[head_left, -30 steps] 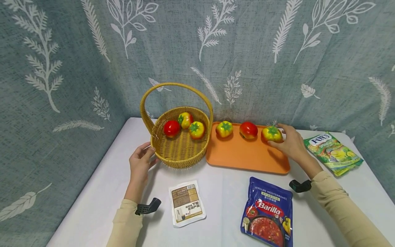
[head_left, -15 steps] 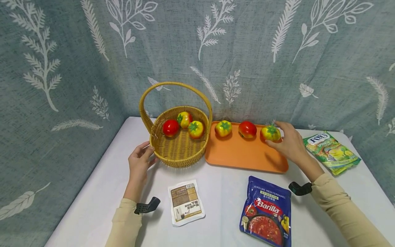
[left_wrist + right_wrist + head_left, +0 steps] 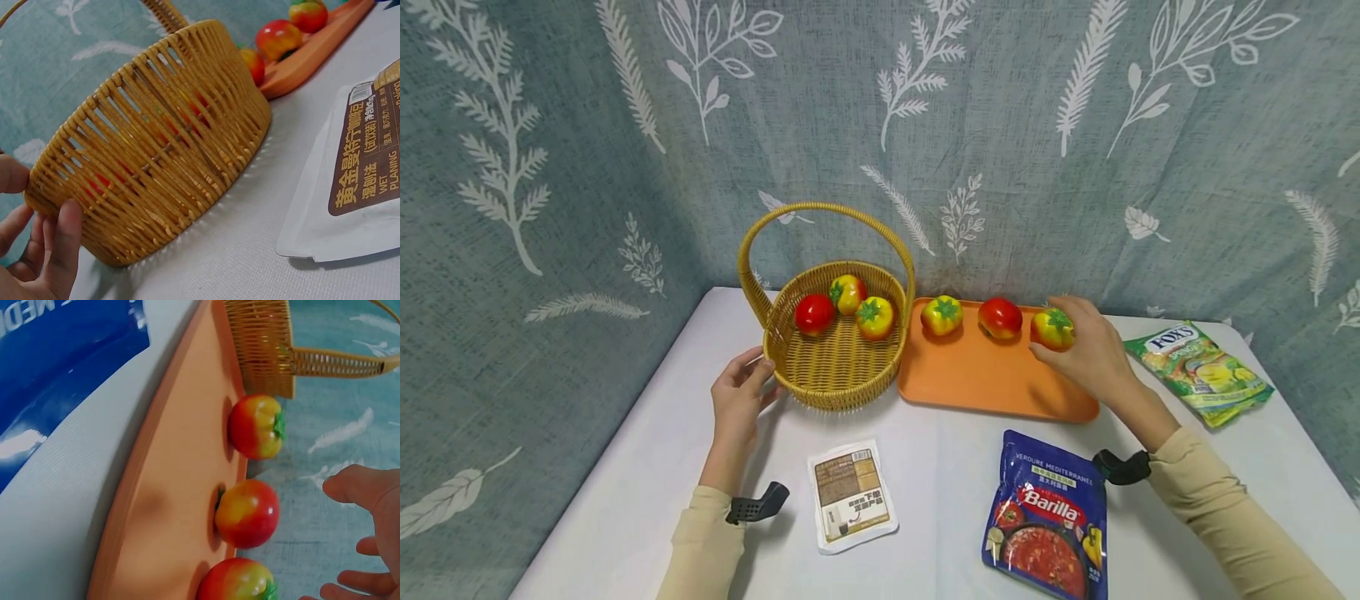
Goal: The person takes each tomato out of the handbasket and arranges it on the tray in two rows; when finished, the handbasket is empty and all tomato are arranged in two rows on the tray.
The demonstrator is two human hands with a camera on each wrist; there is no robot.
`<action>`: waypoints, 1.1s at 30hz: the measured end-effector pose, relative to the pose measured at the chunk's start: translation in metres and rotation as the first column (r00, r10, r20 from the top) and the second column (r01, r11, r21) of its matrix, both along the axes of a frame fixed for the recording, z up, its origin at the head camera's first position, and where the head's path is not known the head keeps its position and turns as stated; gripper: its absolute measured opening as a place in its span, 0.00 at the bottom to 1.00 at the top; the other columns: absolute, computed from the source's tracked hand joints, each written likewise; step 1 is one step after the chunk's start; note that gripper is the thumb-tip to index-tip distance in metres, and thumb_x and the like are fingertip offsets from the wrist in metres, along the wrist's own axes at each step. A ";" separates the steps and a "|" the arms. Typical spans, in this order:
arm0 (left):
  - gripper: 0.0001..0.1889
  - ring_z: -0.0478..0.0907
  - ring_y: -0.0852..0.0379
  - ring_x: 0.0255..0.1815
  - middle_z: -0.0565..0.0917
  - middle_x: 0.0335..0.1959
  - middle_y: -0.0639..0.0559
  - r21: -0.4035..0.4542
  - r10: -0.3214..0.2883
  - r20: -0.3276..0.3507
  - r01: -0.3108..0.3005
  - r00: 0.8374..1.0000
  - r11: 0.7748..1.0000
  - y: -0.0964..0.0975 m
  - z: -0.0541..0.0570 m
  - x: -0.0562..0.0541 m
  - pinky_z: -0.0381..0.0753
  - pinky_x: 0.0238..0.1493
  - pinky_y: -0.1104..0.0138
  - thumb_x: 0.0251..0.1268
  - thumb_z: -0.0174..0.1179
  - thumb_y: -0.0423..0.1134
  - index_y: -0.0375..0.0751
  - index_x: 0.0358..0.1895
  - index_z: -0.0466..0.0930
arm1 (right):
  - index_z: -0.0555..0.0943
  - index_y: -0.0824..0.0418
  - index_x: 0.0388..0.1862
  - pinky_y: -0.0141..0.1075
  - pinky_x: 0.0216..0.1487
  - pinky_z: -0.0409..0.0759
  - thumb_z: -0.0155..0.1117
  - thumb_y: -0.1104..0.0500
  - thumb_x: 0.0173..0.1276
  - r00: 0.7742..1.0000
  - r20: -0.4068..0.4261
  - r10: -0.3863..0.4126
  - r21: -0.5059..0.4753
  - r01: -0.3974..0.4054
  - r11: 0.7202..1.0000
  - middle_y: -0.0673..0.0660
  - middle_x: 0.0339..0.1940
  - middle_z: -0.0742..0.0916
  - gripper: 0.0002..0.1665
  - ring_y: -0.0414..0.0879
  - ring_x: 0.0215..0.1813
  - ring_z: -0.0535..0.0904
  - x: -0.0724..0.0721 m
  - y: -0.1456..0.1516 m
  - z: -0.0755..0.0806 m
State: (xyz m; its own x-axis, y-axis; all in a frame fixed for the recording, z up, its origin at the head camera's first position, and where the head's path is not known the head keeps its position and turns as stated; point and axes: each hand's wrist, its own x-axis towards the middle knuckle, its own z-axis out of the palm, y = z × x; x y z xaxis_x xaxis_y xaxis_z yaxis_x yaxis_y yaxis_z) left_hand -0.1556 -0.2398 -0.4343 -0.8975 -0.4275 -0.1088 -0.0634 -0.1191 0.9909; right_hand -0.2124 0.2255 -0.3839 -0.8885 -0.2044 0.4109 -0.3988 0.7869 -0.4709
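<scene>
Right hand (image 3: 1093, 354) is nearer, thumb and fingers apart.
The rightmost fruit (image 3: 1049, 330) lies on the tray (image 3: 985, 379), left of this palm — left hand (image 3: 741, 396) touches the basket (image 3: 835, 398); whether it grips, I cannot tell.

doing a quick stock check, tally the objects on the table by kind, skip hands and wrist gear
Round glossy red-and-yellow fruits: 6
Round yellow-brown woven basket: 1
Flat rectangular orange tray: 1
White-and-brown rectangular packet: 1
Glossy blue Barilla pouch: 1
Green Fox's bag: 1
Total: 11
</scene>
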 end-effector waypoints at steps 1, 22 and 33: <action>0.20 0.78 0.55 0.48 0.75 0.49 0.50 -0.003 -0.002 0.001 0.002 1.000 1.000 0.000 0.000 0.000 0.88 0.42 0.67 0.72 0.60 0.35 0.38 0.65 0.73 | 0.72 0.70 0.65 0.67 0.60 0.73 0.78 0.60 0.56 1.000 -0.002 0.001 -0.002 -0.001 1.000 0.72 0.64 0.74 0.40 0.69 0.62 0.72 0.000 -0.001 0.001; 0.19 0.77 0.55 0.49 0.75 0.49 0.49 0.008 0.001 -0.006 -0.001 1.000 1.000 0.000 0.000 0.000 0.88 0.43 0.65 0.72 0.60 0.35 0.39 0.64 0.74 | 0.76 0.70 0.62 0.60 0.57 0.80 0.82 0.61 0.52 0.983 -0.055 0.177 -0.034 -0.179 0.983 0.68 0.59 0.81 0.39 0.63 0.61 0.75 0.015 -0.038 0.010; 0.19 0.77 0.54 0.50 0.75 0.49 0.49 0.016 -0.002 0.002 0.002 1.000 1.000 0.000 -0.001 -0.001 0.88 0.42 0.67 0.72 0.60 0.35 0.39 0.64 0.74 | 0.77 0.68 0.63 0.55 0.62 0.77 0.81 0.56 0.55 0.968 0.007 0.252 -0.048 -0.251 0.967 0.63 0.61 0.81 0.39 0.59 0.62 0.76 0.017 -0.065 0.021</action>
